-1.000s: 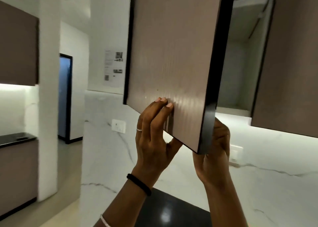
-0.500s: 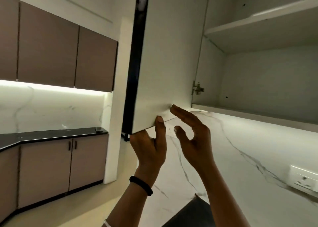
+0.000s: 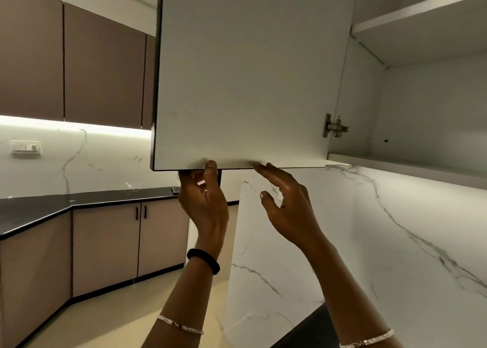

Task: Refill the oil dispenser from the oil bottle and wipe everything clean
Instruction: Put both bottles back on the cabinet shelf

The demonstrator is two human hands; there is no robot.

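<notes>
Neither the oil bottle nor the dispenser is in view. An upper cabinet door (image 3: 245, 78) stands swung wide open, its pale inner face toward me. My left hand (image 3: 204, 202) grips the door's bottom edge, thumb on the inner face and fingers curled round behind. My right hand (image 3: 286, 205) is raised beside it with straight fingers, the fingertips touching the door's lower edge. The open cabinet (image 3: 411, 121) shows bare white shelves with nothing visible on them from this low angle.
A metal hinge (image 3: 334, 129) joins door and cabinet. Marble backsplash (image 3: 395, 255) runs under the lit cabinet base. A black countertop (image 3: 79, 202) with brown lower cabinets lies at left, and a dark counter corner (image 3: 313, 329) at the bottom.
The door has swung from half open to fully open. My right hand let go of the door's edge and now only touches it with straight fingers; my left still holds it.
</notes>
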